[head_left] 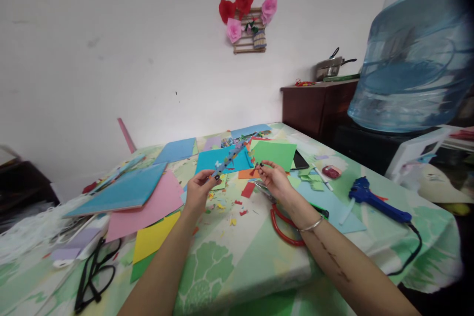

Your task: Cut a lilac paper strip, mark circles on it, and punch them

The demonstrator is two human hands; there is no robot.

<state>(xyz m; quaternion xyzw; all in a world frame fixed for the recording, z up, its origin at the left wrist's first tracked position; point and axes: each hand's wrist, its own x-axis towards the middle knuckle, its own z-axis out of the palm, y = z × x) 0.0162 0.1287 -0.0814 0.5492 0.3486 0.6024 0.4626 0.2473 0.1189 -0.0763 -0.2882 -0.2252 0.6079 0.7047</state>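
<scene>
My left hand pinches the lower end of a narrow blue-grey strip with dark dots. The strip slants up and away to the right, and small bits of coloured paper show along it. Level with it on the right, my right hand has its thumb and fingertips closed on a small dark-red piece, too small to name surely. Under my right wrist lie scissors with red handles, partly hidden. Paper scraps in red, yellow and orange are scattered below, between my hands.
Coloured sheets, a green one and a blue one among them, lie beyond my hands. A blue glue gun with a cord rests at the right. Black glasses and a blue folder are at the left.
</scene>
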